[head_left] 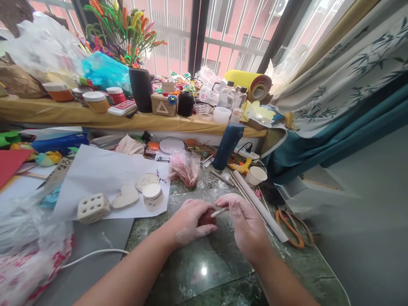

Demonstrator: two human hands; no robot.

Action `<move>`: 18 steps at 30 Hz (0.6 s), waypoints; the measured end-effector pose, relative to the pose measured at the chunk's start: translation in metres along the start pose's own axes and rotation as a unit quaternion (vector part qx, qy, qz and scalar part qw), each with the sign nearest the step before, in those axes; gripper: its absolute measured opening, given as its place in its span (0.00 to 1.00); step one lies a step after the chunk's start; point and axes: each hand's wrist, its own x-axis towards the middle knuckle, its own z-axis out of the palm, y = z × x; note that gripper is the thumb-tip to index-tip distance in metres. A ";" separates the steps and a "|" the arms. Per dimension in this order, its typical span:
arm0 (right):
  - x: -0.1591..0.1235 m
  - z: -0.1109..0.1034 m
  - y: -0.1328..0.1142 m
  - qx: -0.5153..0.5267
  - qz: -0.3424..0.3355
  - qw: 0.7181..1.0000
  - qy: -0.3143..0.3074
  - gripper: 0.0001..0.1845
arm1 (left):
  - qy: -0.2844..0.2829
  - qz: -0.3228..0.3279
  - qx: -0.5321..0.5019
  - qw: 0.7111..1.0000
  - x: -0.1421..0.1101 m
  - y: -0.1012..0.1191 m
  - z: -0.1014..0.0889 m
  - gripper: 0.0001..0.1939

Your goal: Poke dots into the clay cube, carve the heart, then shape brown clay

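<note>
My left hand (194, 221) is curled around a small reddish-brown lump (206, 217), which looks like clay and is partly hidden by the fingers. Between the thumb and fingers of my right hand (245, 221) is a thin, pale modelling stick (219, 212). Its rounded tip points left and reaches the lump's right side; whether it presses in, I cannot tell. White powder coats both hands. Beneath them lies a clear sheet (204, 250) on the green marbled tabletop (306, 272).
A white paper (105, 170) at left bears a pale dice (93, 208), a heart shape (126, 197) and a small round pot (153, 195). To the right lie a pale rolling rod (259, 206) and orange-handled scissors (290, 229). A dark blue bottle (228, 146) stands behind, near a paper cup (256, 175).
</note>
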 end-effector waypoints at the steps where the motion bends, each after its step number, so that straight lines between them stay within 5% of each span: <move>1: 0.000 0.007 0.003 0.071 0.015 0.997 0.024 0.19 | 0.000 0.002 -0.002 1.000 0.000 -0.001 0.000 0.22; 5: 0.000 0.030 -0.002 0.269 -0.005 0.959 0.091 0.24 | 0.001 -0.001 -0.004 1.000 0.002 -0.004 0.004 0.24; 11: 0.016 0.018 -0.052 0.296 -0.158 0.939 0.072 0.31 | 0.037 -0.022 -0.036 0.998 0.003 -0.009 0.008 0.31; 18: 0.015 0.033 -0.017 0.204 -0.026 0.979 -0.011 0.28 | 0.028 0.019 -0.024 0.999 0.007 -0.009 0.009 0.15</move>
